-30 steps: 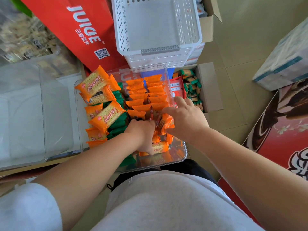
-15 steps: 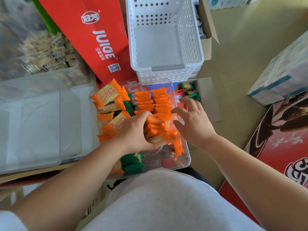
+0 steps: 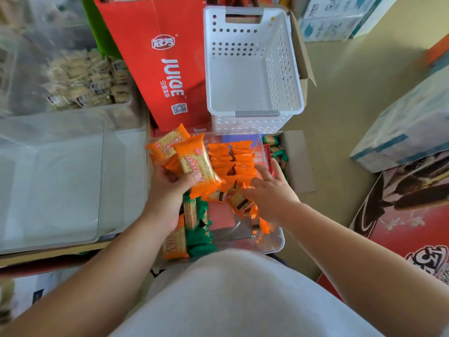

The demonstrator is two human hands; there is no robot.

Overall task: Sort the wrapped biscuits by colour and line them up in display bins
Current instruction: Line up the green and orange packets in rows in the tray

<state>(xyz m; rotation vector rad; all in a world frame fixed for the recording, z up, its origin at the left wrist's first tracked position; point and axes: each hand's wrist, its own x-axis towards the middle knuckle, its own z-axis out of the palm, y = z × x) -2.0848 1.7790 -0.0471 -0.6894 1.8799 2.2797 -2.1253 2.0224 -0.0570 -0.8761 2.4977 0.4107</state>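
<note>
The left hand (image 3: 170, 190) has its grip clamped on a few orange-wrapped biscuit packets (image 3: 194, 164), held over the far-left part of the clear plastic display bin (image 3: 279, 242). The right hand (image 3: 272, 190) has its grip apart, fingers straight and spread over loose orange packets (image 3: 240, 203) in the middle of the bin. At the bin's far end stand two rows of orange packets (image 3: 230, 156). Green-wrapped packets (image 3: 199, 237) lie at its near left. A white perforated plastic basket (image 3: 252, 76) stands just beyond the bin.

Beige floor (image 3: 340, 142) under a blue-white carton (image 3: 408, 122) and an open cardboard box (image 3: 298, 161)
</note>
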